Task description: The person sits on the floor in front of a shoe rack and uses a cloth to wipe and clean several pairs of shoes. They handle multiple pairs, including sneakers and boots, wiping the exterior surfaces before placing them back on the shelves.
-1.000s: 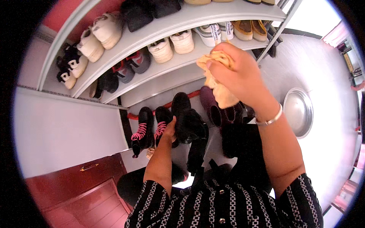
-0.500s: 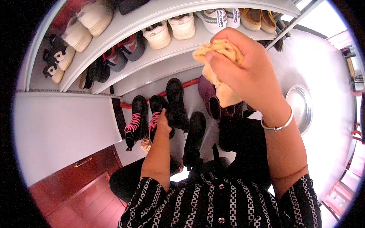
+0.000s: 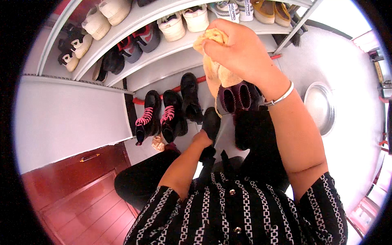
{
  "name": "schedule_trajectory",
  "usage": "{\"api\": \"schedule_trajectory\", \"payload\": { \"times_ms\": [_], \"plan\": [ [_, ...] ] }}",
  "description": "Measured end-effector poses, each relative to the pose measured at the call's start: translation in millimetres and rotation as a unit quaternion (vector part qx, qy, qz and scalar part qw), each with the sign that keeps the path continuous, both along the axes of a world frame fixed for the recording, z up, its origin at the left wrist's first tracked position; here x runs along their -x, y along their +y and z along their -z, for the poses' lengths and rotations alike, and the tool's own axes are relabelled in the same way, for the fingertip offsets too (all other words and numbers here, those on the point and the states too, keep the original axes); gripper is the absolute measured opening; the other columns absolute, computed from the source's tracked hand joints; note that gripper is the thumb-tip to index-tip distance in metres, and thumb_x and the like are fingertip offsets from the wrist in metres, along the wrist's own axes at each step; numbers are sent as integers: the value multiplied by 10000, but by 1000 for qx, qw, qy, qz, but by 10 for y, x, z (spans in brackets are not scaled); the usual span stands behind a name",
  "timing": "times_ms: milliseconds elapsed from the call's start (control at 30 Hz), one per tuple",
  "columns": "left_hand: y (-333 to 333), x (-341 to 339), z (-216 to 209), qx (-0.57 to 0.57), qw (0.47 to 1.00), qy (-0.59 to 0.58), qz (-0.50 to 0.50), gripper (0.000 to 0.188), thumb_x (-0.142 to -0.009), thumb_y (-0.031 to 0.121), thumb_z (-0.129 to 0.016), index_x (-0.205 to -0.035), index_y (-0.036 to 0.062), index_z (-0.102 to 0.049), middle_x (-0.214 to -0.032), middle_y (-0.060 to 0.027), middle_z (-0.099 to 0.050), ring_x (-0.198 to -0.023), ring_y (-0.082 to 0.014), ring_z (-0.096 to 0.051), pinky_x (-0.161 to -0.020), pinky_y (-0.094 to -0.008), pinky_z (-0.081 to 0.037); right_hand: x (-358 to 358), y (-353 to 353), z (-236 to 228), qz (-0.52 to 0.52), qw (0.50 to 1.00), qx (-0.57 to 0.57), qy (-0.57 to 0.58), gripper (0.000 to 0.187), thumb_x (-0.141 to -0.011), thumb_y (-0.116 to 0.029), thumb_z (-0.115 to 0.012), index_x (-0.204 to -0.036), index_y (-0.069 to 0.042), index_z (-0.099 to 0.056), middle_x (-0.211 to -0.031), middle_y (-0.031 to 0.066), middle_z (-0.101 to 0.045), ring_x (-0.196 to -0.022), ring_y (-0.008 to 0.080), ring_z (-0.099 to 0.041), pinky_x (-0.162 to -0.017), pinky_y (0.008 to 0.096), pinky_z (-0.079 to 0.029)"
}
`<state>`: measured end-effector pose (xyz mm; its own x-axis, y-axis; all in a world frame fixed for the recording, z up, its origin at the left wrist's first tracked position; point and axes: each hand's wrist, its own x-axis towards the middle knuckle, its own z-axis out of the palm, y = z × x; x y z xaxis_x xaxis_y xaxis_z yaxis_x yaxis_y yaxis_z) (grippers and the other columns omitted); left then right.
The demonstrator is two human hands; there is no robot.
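Note:
My right hand [image 3: 239, 51], with a silver bangle at its wrist, is closed round a crumpled yellow cloth [image 3: 220, 73]. The stained cloth hangs over the floor in front of the shelves. Lower down, my left hand [image 3: 201, 140] is at the side of a black boot [image 3: 211, 121], its fingers partly hidden and seemingly wrapped round it. To the left stand two black boots with pink laces, the nearer one [image 3: 173, 116] and the outer one [image 3: 148, 115]. Another black boot [image 3: 190, 96] lies beyond them. Dark purple boots [image 3: 237, 99] stand below the cloth, partly covered.
White shelves [image 3: 157, 53] curve across the far side, holding white sneakers [image 3: 171, 27], brown shoes [image 3: 264, 11] and other pairs. A red bar [image 3: 175, 89] runs along the floor under them. A metal basin [image 3: 319, 109] sits at right. Crumpled tan material [image 3: 158, 143] lies by the laced boots.
My left hand has left the pink-laced boot and moved right to the black boot. The right hand, still holding the cloth, has shifted slightly up and left. The view has tilted a little.

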<state>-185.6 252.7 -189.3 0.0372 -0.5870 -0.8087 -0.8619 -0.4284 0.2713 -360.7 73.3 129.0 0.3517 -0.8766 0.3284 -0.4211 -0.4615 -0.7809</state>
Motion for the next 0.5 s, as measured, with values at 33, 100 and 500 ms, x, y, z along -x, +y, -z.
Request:
{"api": "schedule_trajectory", "payload": {
  "times_ms": [33, 100, 500],
  "plan": [
    [4, -20, 75, 12, 995, -73, 64, 419, -756, 249, -624, -1090, -1, -590, -1094, -213, -607, -1044, -350, -572, -881, -407, -444, 4, -8, 2, -17, 1000, -4, 5, 242, -778, -221, -585, -905, -15, -569, -730, 110, -580, -658, 175, -547, -644, 308, -458],
    [3, -74, -9, 95, 990, -4, 107, 382, -722, 155, -590, -1080, 23, -599, -1089, -214, -601, -1034, -377, -559, -886, -414, -444, 180, -102, 98, -33, 999, -12, 18, 246, -776, -219, -583, -927, -25, -582, -762, 119, -593, -691, 182, -562, -675, 309, -464],
    [-213, -128, -2966, 363, 913, 189, 15, 496, -791, 98, -571, -1267, 9, -467, -1212, -218, -541, -1132, -331, -526, -957, -343, -402, 348, -315, 422, -172, 955, -232, 58, 460, -683, -265, -787, -1002, 4, -592, -906, 50, -628, -818, 113, -545, -759, 276, -467]
  ]
}}
